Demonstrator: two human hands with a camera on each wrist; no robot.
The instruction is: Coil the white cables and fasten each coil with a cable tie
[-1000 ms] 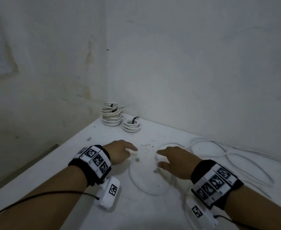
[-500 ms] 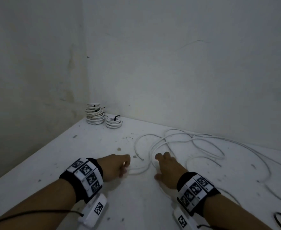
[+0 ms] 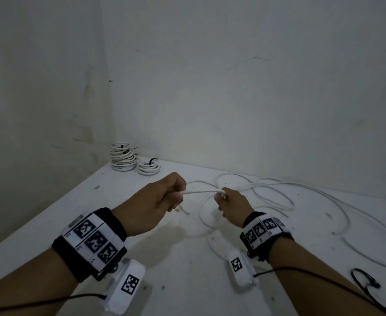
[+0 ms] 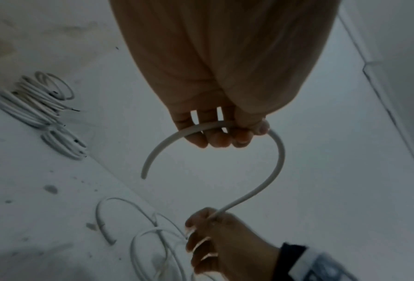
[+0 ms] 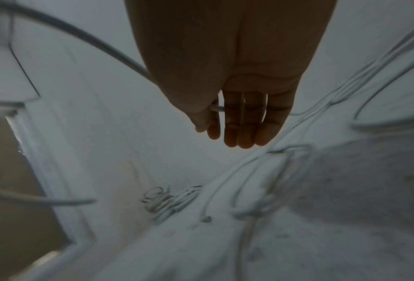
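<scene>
A white cable (image 3: 201, 192) runs taut between my two hands, above the white table (image 3: 187, 281). My left hand (image 3: 176, 197) grips it near its free end, fingers curled round it (image 4: 215, 131); the short end arcs down to the left (image 4: 153, 157). My right hand (image 3: 221, 197) pinches the same cable (image 5: 215, 108) a short way along. The rest of it lies in loose loops (image 3: 278, 195) on the table to the right. Two coils fastened with black ties, a tall one (image 3: 122, 157) and a small one (image 3: 148, 167), stand in the back left corner.
Black cable ties (image 3: 365, 279) lie at the table's near right edge. Walls close the table off at the back and left. Another loose white cable end (image 4: 105, 228) lies on the table under my hands. The table's left edge drops to the floor.
Both hands have risen off the table and now hold a stretch of cable between them; before, they lay on the table reaching for it. The head view has shifted right.
</scene>
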